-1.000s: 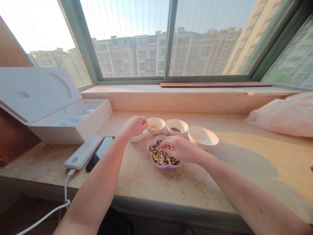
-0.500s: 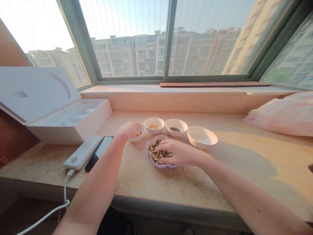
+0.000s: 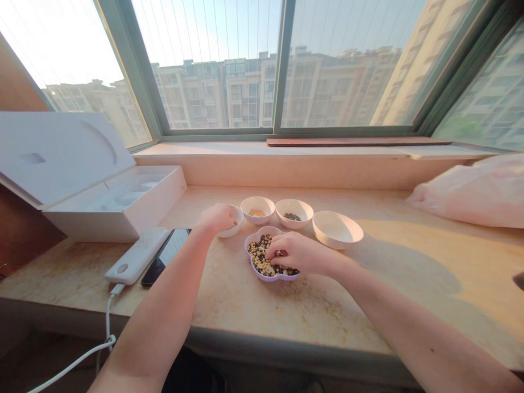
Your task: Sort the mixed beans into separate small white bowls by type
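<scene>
A lilac flower-shaped dish (image 3: 273, 278) holds mixed beans (image 3: 257, 253), pale, yellow and black. My right hand (image 3: 297, 252) is over its right side, fingers curled down and the thumb and fingertips drawn together at the beans; what sits between them is too small to name. At the left end of the bowl row, my left hand (image 3: 216, 219) hangs over a small white bowl (image 3: 234, 231) with some reddish-and-white beans in it. Its fingers are bent and held together, their tips largely hidden, so anything in them cannot be made out.
Behind the dish stand a white bowl (image 3: 257, 218) with yellow grains, one (image 3: 295, 221) with black beans, and another white bowl (image 3: 338, 234). At left lie a phone (image 3: 172, 248), a cabled power bank (image 3: 137, 256) and an opened white box (image 3: 158, 199). A plastic bag (image 3: 470, 191) rests right.
My right hand's spread fingers have drawn together over the beans, shifting slightly right. My left hand has moved slightly right over its bowl.
</scene>
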Demonstrator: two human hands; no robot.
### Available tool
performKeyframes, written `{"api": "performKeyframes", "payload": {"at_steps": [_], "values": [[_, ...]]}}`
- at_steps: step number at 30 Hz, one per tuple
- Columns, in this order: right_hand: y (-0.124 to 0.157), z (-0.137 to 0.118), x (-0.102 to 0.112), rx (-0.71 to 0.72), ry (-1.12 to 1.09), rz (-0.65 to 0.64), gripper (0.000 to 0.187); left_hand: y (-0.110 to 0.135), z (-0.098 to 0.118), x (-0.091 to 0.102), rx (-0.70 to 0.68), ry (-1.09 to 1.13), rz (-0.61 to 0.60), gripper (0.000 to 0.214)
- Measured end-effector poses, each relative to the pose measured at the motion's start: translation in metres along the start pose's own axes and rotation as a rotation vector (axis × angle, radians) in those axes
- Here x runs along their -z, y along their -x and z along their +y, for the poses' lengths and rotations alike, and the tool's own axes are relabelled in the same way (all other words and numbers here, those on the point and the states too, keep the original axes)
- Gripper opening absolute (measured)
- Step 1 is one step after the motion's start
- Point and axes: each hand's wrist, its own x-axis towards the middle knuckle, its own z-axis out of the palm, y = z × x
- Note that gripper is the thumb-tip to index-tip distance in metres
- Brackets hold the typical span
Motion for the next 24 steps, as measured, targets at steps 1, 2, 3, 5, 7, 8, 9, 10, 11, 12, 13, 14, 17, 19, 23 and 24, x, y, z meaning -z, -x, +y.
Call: {"api": "performKeyframes", "payload": {"at_steps": [1,2,3,5,7,8,9,10,11,12,13,14,17,19,23,24], "values": [[0.0,0.0,0.0,-0.001,0.001,0.015,0.02,0.0,0.0,0.0,0.005,-0.002,0.001,0.034],[-0.001,0.0,0.0,-0.003,0.005,0.029,0.021,-0.001,0.0,0.001,0.007,-0.001,0.002,0.034],[-0.001,0.0,0.0,-0.006,0.01,0.042,0.021,-0.001,0.0,0.001,0.009,0.0,0.005,0.035],[-0.001,0.0,0.0,-0.011,0.02,0.069,0.022,-0.001,0.0,0.002,0.015,0.005,0.01,0.034],[-0.001,0.0,0.0,-0.004,0.021,0.096,0.022,0.001,0.001,0.003,0.019,0.011,0.019,0.033],[-0.001,0.0,-0.001,0.002,0.016,0.11,0.022,0.001,0.002,0.003,0.017,0.017,0.029,0.031],[-0.001,0.001,-0.001,0.009,0.005,0.128,0.022,0.002,0.003,0.003,0.011,0.024,0.043,0.029],[-0.001,0.001,-0.001,0.013,-0.009,0.149,0.022,0.003,0.003,0.003,0.004,0.034,0.064,0.028],[-0.002,0.002,-0.002,0.014,-0.024,0.172,0.023,0.003,0.004,0.004,-0.004,0.044,0.092,0.028],[-0.002,0.002,-0.002,0.009,-0.038,0.198,0.022,0.003,0.004,0.004,-0.014,0.052,0.124,0.028],[-0.002,0.003,-0.002,0.001,-0.052,0.228,0.022,0.003,0.005,0.004,-0.03,0.058,0.16,0.03],[-0.002,0.004,-0.002,-0.01,-0.068,0.257,0.021,0.003,0.006,0.004,-0.059,0.065,0.195,0.031],[-0.002,0.004,-0.001,-0.077,-0.133,0.339,0.017,0.005,0.01,0.004,-0.247,0.121,0.27,0.032],[-0.002,0.004,0.001,-0.139,-0.182,0.398,0.015,0.008,0.017,0.004,-0.393,0.196,0.278,0.03],[-0.003,0.005,0.005,-0.211,-0.277,0.501,0.015,0.017,0.036,0.002,-0.554,0.324,0.204,0.027],[-0.003,0.006,0.006,-0.218,-0.31,0.518,0.016,0.019,0.041,0.001,-0.6,0.359,0.175,0.027]]}}
